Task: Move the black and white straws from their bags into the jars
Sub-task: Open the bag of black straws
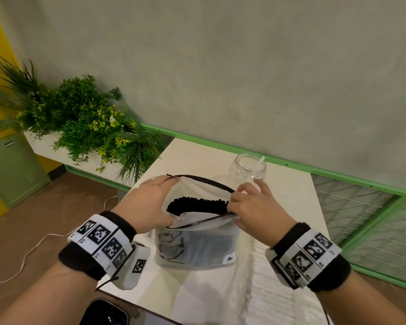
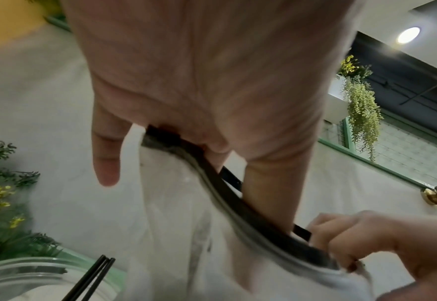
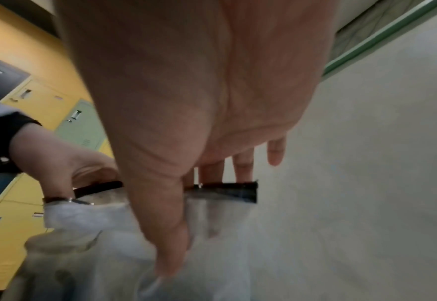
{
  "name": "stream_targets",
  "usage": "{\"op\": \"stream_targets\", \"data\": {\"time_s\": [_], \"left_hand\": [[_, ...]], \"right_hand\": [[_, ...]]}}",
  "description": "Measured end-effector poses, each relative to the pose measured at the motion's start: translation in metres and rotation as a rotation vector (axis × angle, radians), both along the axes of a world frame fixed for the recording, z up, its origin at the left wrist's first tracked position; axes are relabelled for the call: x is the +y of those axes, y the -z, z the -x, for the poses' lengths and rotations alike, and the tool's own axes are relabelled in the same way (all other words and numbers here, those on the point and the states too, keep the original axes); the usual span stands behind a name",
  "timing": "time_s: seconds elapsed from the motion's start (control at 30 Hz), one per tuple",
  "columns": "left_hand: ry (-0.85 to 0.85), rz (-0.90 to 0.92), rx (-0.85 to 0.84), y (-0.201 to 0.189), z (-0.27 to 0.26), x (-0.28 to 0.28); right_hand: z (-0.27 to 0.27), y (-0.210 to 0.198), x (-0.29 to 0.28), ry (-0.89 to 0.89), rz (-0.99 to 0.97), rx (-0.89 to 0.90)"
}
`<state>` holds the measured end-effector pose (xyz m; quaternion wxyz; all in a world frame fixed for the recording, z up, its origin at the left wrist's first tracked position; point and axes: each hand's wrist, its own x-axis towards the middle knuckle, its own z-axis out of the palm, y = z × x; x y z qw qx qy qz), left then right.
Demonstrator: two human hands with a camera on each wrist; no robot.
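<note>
Hands [image 1: 148,202] [image 1: 253,207] pinch opposite ends of the bag [image 1: 195,245] mouth, spreading it to expose black straws [image 1: 197,205]

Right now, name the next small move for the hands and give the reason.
Probably the right hand should reach into the bag and grip the black straws. Both hands, left hand included, hold its mouth open, exposing the straw ends; a jar stands behind.

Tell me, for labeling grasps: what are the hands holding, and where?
Both hold the bag by its black-edged mouth: left hand at its left end, right hand at its right.
</note>
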<state>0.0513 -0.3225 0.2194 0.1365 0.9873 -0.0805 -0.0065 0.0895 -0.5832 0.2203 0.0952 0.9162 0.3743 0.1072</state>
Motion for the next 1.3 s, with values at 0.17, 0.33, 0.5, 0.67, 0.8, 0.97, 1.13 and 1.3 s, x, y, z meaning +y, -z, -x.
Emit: {"op": "stream_targets", "data": {"time_s": [0.17, 0.33, 0.5, 0.67, 0.8, 0.97, 1.13, 1.3], "left_hand": [[-0.006, 0.053, 0.032, 0.002, 0.003, 0.000], [-0.018, 0.113, -0.064, 0.012, 0.002, -0.007], [-0.101, 0.246, -0.119, 0.015, 0.002, -0.017], [-0.147, 0.194, -0.001, 0.022, 0.004, -0.023], [-0.137, 0.130, 0.059, 0.027, 0.006, -0.025], [-0.123, 0.080, 0.042, 0.020, 0.009, -0.024], [-0.145, 0.056, 0.012, 0.022, 0.008, -0.016], [-0.146, 0.061, -0.078, 0.026, 0.006, -0.013]], "right_hand": [[0.007, -0.004, -0.009, -0.005, -0.203, 0.294], [0.016, 0.003, -0.013, 0.107, -0.623, 0.480], [0.028, 0.013, -0.009, 0.046, -0.492, 0.494], [0.038, 0.028, -0.006, -0.166, -0.311, 0.262], [0.034, 0.037, -0.006, -0.125, -0.085, 0.136], [0.028, 0.043, -0.008, 0.057, -0.126, 0.105], [0.028, 0.038, -0.010, -0.037, -0.300, -0.026], [0.035, 0.048, -0.005, 0.019, -0.404, -0.049]]}}
